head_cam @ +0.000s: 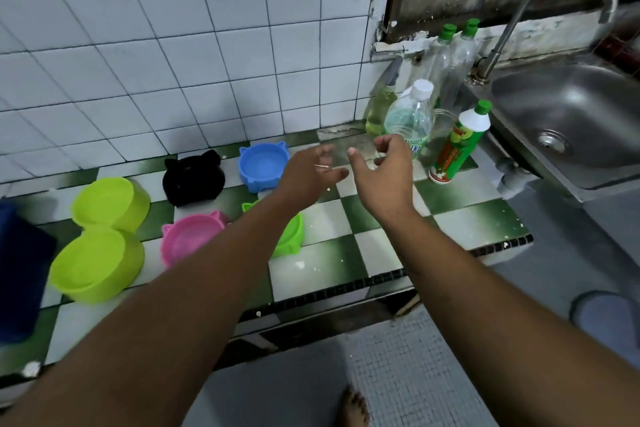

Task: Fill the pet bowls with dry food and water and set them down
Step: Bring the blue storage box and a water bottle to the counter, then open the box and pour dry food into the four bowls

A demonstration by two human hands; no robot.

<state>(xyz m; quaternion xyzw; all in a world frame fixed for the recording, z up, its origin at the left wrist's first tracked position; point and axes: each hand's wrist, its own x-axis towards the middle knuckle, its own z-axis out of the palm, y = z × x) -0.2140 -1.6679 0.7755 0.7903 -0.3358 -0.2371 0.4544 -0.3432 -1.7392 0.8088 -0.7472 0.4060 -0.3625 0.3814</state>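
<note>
Dark blue block [20, 274] at your 9 o'clock, on the checkered green-and-white tiled counter [363, 246]; next, a glossy lime double bowl [100, 236]; cat-eared plastic follows: black bowl [194, 178] at 11, pink bowl [192, 236] below it, blue bowl [264, 166] at 12; your left forearm covers part of the green bowl [291, 236].

Left hand [311, 172] fingers relaxed, empty; right hand [381, 170] loosely curled, empty, before the clear white-capped bottle [410, 118] at 1 o'clock; contact unclear; green-capped labelled bottle [460, 146] beside it; steel sink [588, 107] at 2.
</note>
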